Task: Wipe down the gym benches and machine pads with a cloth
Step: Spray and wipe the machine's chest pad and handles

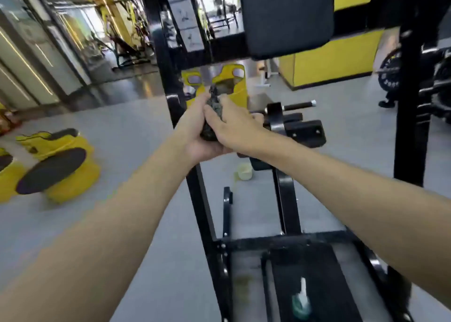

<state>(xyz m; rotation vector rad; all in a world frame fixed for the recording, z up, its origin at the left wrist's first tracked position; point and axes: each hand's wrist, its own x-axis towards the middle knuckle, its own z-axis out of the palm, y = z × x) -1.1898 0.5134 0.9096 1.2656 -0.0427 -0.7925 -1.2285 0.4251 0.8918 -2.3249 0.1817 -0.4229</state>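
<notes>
A dark grey, bunched-up cloth (214, 113) is squeezed between both of my hands in the middle of the view. My left hand (197, 136) cups it from below and the left, and my right hand (235, 126) closes over it from the right. Above them hangs the black machine pad (285, 16) of a black-framed gym machine (202, 212). A second black pad (314, 285) lies low at the bottom right, with a small spray bottle (302, 302) resting on it.
Yellow plyo boxes with dark tops (56, 165) lie on the grey floor at left. A small pale cup (244, 171) sits on the floor under the machine. Weight plates on a rack (393, 70) stand at right, a yellow counter (329, 60) behind.
</notes>
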